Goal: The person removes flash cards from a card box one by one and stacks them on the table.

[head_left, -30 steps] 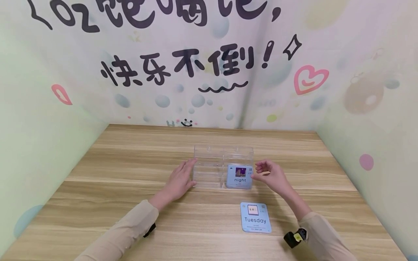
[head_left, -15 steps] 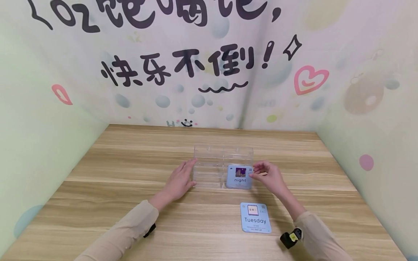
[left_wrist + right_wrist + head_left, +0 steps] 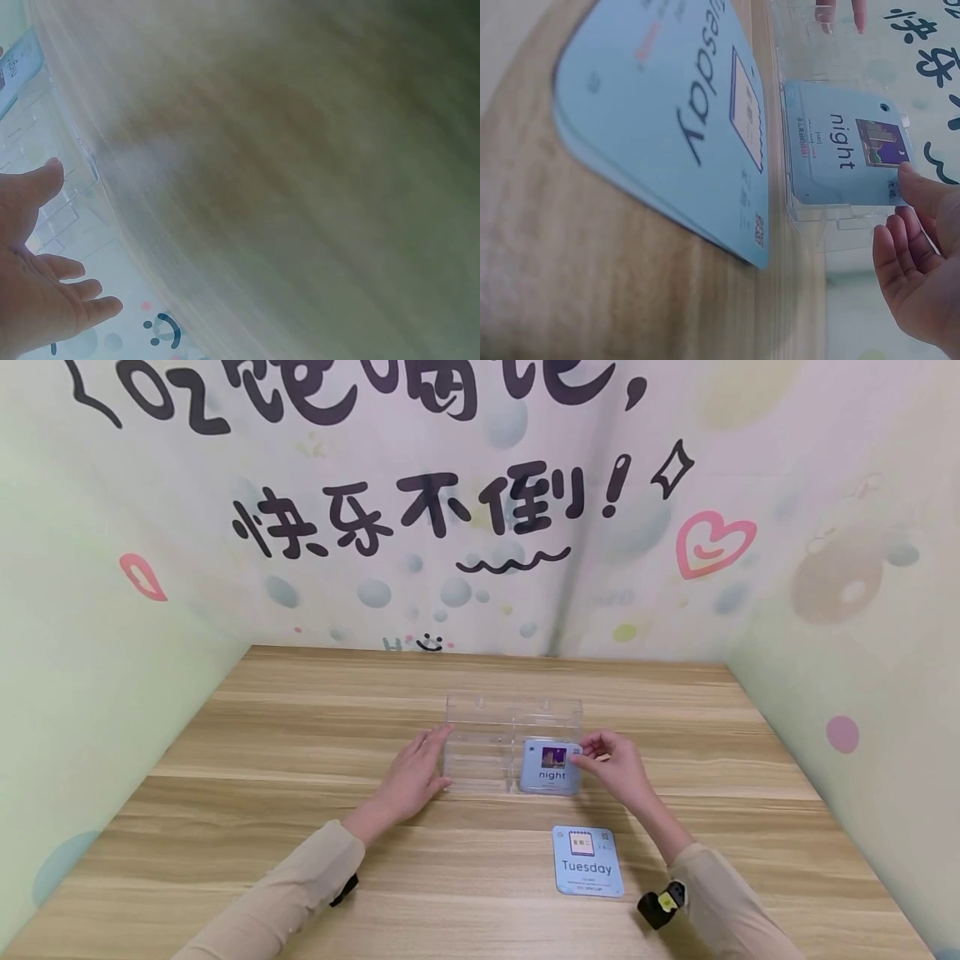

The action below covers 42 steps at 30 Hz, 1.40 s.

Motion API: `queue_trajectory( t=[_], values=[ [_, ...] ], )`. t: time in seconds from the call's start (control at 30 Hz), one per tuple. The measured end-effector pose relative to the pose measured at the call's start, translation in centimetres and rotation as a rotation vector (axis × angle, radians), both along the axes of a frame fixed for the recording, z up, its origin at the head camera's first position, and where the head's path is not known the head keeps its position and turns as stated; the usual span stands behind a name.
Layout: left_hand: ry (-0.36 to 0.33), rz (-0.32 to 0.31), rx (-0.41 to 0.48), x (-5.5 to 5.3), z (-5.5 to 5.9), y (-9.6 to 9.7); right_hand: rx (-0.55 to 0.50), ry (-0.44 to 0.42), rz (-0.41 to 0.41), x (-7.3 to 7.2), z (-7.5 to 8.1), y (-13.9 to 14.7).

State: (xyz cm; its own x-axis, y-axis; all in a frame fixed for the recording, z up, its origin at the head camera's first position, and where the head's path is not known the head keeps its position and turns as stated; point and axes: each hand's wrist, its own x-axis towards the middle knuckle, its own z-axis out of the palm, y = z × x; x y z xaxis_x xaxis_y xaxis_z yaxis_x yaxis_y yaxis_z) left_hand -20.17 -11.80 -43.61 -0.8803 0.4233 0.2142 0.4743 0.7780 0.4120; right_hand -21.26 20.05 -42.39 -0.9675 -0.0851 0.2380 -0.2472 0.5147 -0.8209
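A clear plastic card holder (image 3: 480, 764) with several compartments stands on the table. In its lower right compartment sits a light blue "night" flash card (image 3: 550, 775), leaning back. My right hand (image 3: 618, 768) pinches that card at its upper right corner; in the right wrist view the thumb (image 3: 922, 187) lies on the card's front, and the fingertips behind are partly hidden. My left hand (image 3: 411, 777) rests against the holder's left side with its fingers extended. Nearer to me, a "Tuesday" flash card (image 3: 587, 881) lies face up; the right wrist view shows it as a stack of cards.
The wood-grain table (image 3: 300, 868) runs back to a printed cloth backdrop (image 3: 360, 602) with black lettering. Pale cloth walls (image 3: 847, 677) close off both sides. A small black wrist camera (image 3: 660, 906) sits at the right sleeve.
My right hand has moved slightly left, its thumb coming onto the corner of the "night" card. The left hand, the holder and the "Tuesday" card have stayed in place.
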Motion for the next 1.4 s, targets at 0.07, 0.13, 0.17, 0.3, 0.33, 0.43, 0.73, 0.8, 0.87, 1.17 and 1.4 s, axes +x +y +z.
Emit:
queue_trajectory(
  t=[0.07,0.13,0.17,0.3,0.33,0.43,0.73,0.8,0.87,1.17,1.4],
  values=[
    [0.0,-0.003,0.003,0.0,0.0,0.0,-0.006,-0.001,0.005,-0.1,0.0,0.0],
    [0.0,-0.007,0.006,0.0,0.1,0.0,-0.016,0.0,0.016,-0.2,-0.1,0.0],
    [0.0,-0.008,0.006,0.0,0.1,0.0,-0.021,-0.001,0.024,-0.2,-0.1,0.1],
    [0.003,-0.011,0.007,0.0,0.1,0.0,-0.012,0.007,0.05,-0.4,-0.1,0.2],
    [0.002,-0.011,0.006,0.0,0.1,0.0,-0.004,0.01,0.057,-0.4,0.0,0.2],
    [0.003,-0.012,0.008,0.0,0.0,0.0,0.022,0.016,0.064,-0.5,0.2,0.3],
    [-0.003,-0.014,0.006,0.0,0.1,0.0,0.023,0.021,0.074,-0.5,0.4,0.7],
    [-0.004,-0.011,0.005,0.0,0.1,0.0,0.018,0.014,0.085,-0.7,0.3,1.0],
    [-0.005,-0.011,0.006,0.1,0.1,0.0,0.011,0.011,0.101,-0.8,0.3,1.2],
    [0.0,-0.015,-0.006,0.0,0.1,0.0,-0.024,0.011,0.155,-0.9,0.8,1.7],
    [0.006,-0.018,-0.009,0.0,0.1,0.0,-0.019,0.024,0.154,-0.7,1.2,1.7]
  ],
)
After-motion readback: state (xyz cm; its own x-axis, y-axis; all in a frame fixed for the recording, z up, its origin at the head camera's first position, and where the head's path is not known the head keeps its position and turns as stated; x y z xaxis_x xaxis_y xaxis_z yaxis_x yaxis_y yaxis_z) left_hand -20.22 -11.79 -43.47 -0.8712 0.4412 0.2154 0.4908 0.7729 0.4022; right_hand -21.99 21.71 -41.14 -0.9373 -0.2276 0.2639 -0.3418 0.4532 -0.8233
